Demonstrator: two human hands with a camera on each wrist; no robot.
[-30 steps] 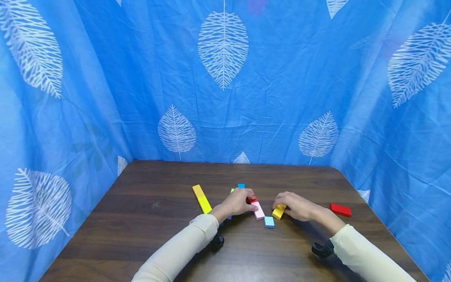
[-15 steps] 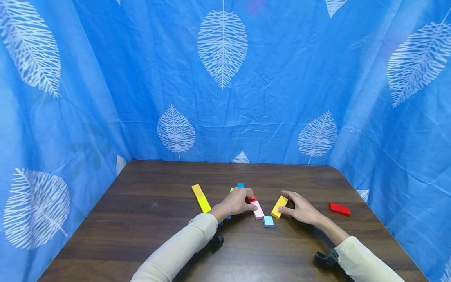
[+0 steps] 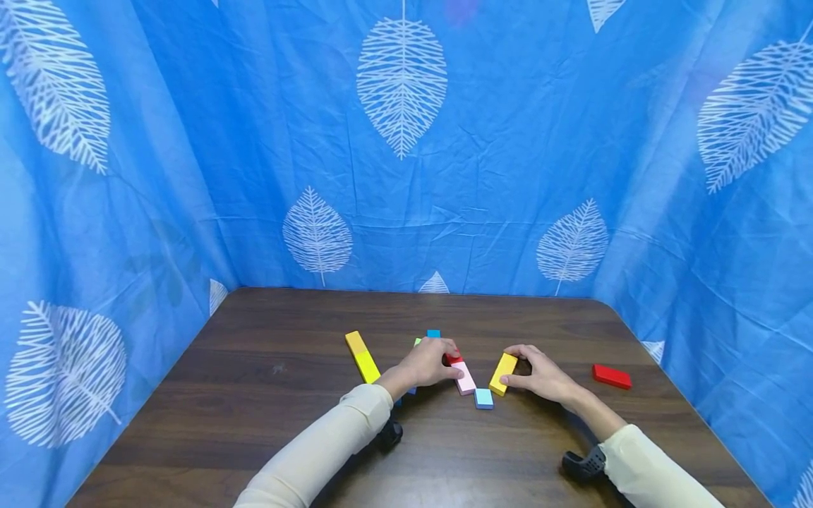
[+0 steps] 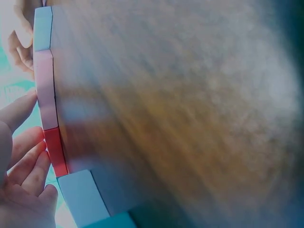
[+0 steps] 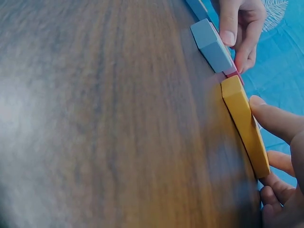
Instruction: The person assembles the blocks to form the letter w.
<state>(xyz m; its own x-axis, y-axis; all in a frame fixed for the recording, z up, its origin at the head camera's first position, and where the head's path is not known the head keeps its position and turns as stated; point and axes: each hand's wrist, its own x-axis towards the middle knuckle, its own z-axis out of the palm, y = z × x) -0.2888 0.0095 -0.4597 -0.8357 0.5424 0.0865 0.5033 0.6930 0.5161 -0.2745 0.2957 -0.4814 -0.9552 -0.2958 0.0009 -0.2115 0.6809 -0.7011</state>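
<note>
Both forearms enter the head view from 6 o'clock, in cream sleeves, and converge on a cluster of blocks near the middle of the dark wooden table.

Nearest item: a small light blue block, flat on the table, between the two hands and apart from both.

Right hand: palm down, wrist low, fingers curled. Thumb and fingertips pinch the short yellow block at its long sides. The block lies flat, its long axis running from 7 to 1 o'clock. The right wrist view confirms one finger at the block's far edge and others under its near end.

Left hand: palm down, fingers bent at 3 o'clock of the wrist. The fingertips rest against the small red block, which abuts the pink block. Whether they grip it cannot be told.

At 10 o'clock of the left hand lies a long yellow block. A blue block shows beyond the left hand. A red block lies well apart at 3 o'clock of the right hand.

Farthest: the blue leaf-print curtain.
</note>
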